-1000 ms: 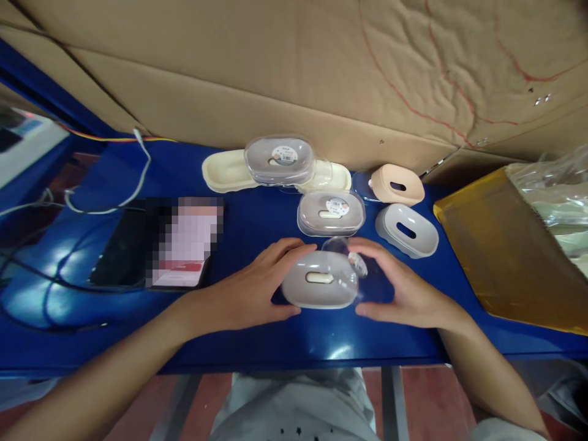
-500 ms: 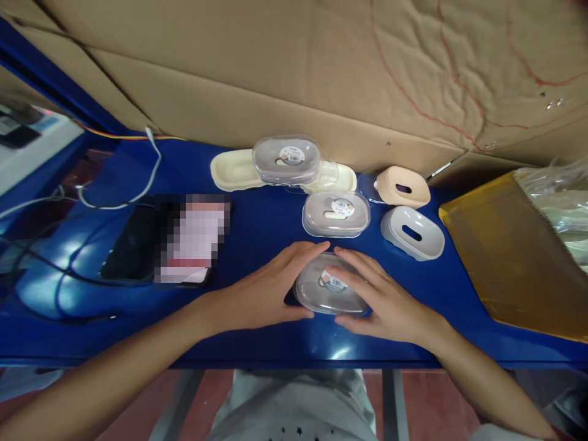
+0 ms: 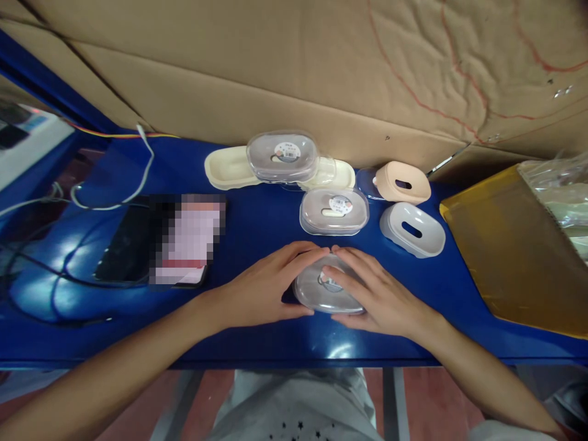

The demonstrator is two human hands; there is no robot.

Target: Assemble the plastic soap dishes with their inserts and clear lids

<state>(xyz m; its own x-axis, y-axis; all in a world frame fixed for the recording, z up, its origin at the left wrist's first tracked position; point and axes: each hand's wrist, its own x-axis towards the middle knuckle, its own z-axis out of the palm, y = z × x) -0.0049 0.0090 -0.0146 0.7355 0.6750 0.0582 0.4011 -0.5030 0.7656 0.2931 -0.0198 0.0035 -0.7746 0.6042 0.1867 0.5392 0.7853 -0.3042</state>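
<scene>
An oval grey box with a clear lid and a round label [image 3: 316, 288] rests on the blue table near its front edge. My left hand [image 3: 271, 285] curves round its left side, thumb at the front and fingers at the back. From the right, my right hand [image 3: 379, 294] grips the same box, its fingers over the lid and partly covering the label. The fingertips of both hands meet at the back rim. Just behind stands a similar lidded box [image 3: 333, 214].
Another lidded box [image 3: 275, 162] sits on cream trays [image 3: 229, 168] at the back. Right of them are a peach box [image 3: 413, 174] and a white box [image 3: 422, 223]. A carton [image 3: 514, 245] stands far right; phones [image 3: 124, 245] and cables [image 3: 64, 260] lie left.
My right hand's fingers have closed in a little on the box and cover more of its label. The view has shifted slightly.
</scene>
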